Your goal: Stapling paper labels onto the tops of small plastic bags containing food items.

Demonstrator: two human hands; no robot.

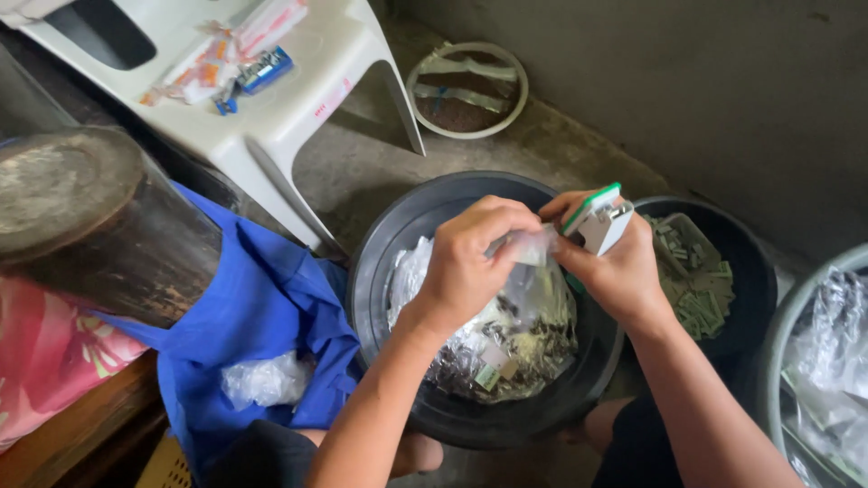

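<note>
Pinching the gathered neck of a clear plastic bag [529,307] with the left hand [470,262], fingers [506,221] curled tight around the plastic. Gripping a small white stapler with a green edge [599,217] in the right hand [615,271], fingers closed on it, the same hand also touching the bag's neck just beside the left. Hanging below both hands, the bag, holding dark loose bits and a few small pale slips, over a black round basin [398,235] with more filled bags inside. Standing just right of that basin, a second dark basin [755,271] heaped with small greenish-grey slips. Showing at the far right edge, a grey tub [800,303] with crinkled clear bags. Lying left of the black basin, blue cloth [262,307] with a crumpled clear bag on it. Standing beyond, a white plastic stool [307,99] carrying small packets and a blue box, and a round sieve [467,89] on the concrete floor.
</note>
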